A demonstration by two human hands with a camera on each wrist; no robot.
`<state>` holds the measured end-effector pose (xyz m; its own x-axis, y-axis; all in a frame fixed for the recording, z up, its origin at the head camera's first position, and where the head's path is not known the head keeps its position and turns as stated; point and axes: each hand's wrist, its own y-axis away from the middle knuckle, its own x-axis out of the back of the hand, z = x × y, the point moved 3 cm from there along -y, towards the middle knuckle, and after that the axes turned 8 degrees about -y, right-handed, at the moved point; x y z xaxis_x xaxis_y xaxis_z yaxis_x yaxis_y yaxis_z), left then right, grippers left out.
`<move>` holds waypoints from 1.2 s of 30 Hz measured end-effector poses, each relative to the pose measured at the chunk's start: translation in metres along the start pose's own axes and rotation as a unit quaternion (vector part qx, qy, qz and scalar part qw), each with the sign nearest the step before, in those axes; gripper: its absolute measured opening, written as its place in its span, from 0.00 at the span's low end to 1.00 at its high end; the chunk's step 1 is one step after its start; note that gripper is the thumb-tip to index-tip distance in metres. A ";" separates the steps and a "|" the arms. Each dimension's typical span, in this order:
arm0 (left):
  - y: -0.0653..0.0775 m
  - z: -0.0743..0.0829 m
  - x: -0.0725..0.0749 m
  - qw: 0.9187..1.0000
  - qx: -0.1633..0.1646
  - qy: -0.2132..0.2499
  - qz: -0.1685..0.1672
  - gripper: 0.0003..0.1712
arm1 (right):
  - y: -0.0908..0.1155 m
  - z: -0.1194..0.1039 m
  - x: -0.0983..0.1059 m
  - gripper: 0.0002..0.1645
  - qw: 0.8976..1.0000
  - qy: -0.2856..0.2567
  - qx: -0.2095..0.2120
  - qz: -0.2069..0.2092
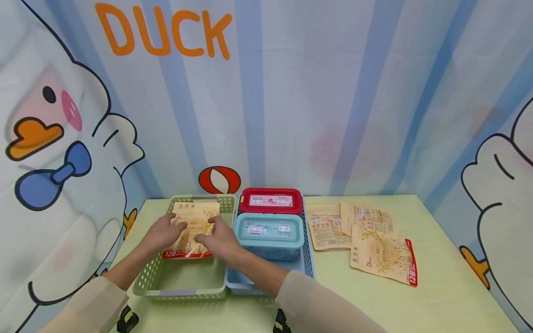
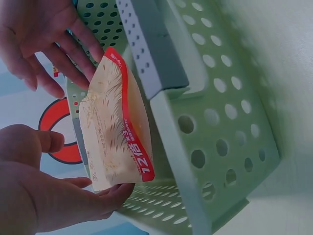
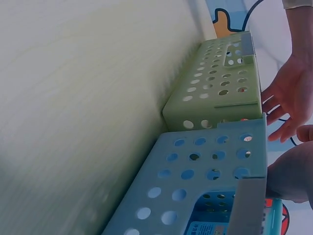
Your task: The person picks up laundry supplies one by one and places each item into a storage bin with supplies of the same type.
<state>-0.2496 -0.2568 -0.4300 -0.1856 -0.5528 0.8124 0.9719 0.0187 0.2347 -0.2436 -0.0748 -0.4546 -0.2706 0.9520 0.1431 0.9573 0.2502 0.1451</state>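
A beige stand-up pouch [image 1: 193,233] with a red bottom band leans, tilted, in the green basket [image 1: 179,294]. My left hand [image 1: 164,232] is at its left side and my right hand [image 1: 222,239] at its right side. In the left wrist view, the fingers of the left hand [image 2: 63,193] reach along the pouch's [image 2: 110,132] edge, the thumb raised off it. Extended fingers of the right hand [image 2: 51,36] meet the opposite edge. The right wrist view shows the left hand [image 3: 293,93] with spread fingers; the pouch is hidden there.
Right beside it stands a blue basket [image 1: 309,252] holding a red-lidded box [image 1: 270,201] and a light-blue box [image 1: 269,233]. Farther right on the table [image 1: 449,286] lie three more pouches [image 1: 381,254], partly overlapping. A printed curtain [image 1: 308,92] hangs behind.
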 end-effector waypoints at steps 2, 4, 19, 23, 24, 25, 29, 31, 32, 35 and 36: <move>-0.001 -0.001 -0.002 1.000 -0.004 -0.005 0.004 0.43 | -0.001 0.001 -0.001 0.37 1.000 -0.001 -0.003 -0.001; -0.003 -0.001 -0.005 1.000 -0.005 -0.008 0.010 0.42 | -0.001 0.001 -0.002 0.36 1.000 -0.001 -0.009 0.001; -0.008 -0.001 -0.026 0.998 -0.016 -0.025 0.050 0.41 | -0.002 0.003 -0.006 0.39 0.998 -0.016 -0.048 -0.030; -0.009 -0.002 -0.025 0.998 -0.011 -0.020 0.052 0.41 | -0.003 0.003 -0.007 0.38 0.998 -0.018 -0.050 -0.032; -0.009 -0.003 -0.025 0.998 -0.009 -0.019 0.051 0.41 | -0.004 0.003 -0.007 0.38 0.998 -0.018 -0.050 -0.032; -0.009 -0.003 -0.025 0.999 -0.007 -0.017 0.050 0.41 | -0.005 0.003 -0.007 0.38 0.998 -0.019 -0.050 -0.032; -0.010 -0.002 -0.024 0.998 -0.006 -0.017 0.053 0.41 | -0.007 0.004 -0.009 0.38 0.998 -0.023 -0.052 -0.031; -0.011 -0.003 -0.025 0.998 -0.012 -0.017 0.057 0.42 | -0.008 0.004 -0.010 0.37 0.998 -0.026 -0.055 -0.031; -0.011 -0.003 -0.025 0.998 -0.015 -0.018 0.058 0.42 | -0.008 0.004 -0.011 0.37 0.998 -0.026 -0.056 -0.029; -0.013 -0.005 -0.028 0.998 -0.021 -0.016 0.060 0.42 | -0.009 0.005 -0.012 0.37 0.997 -0.027 -0.060 -0.027; -0.013 -0.006 -0.029 0.998 -0.019 -0.012 0.059 0.42 | -0.009 0.005 -0.012 0.37 0.997 -0.028 -0.061 -0.026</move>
<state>-0.2564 -0.2464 -0.4602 -0.0730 -0.5285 0.8458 0.9919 0.0498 0.1168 -0.2486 -0.0880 -0.4624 -0.3110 0.9472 0.0781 0.9212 0.2803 0.2697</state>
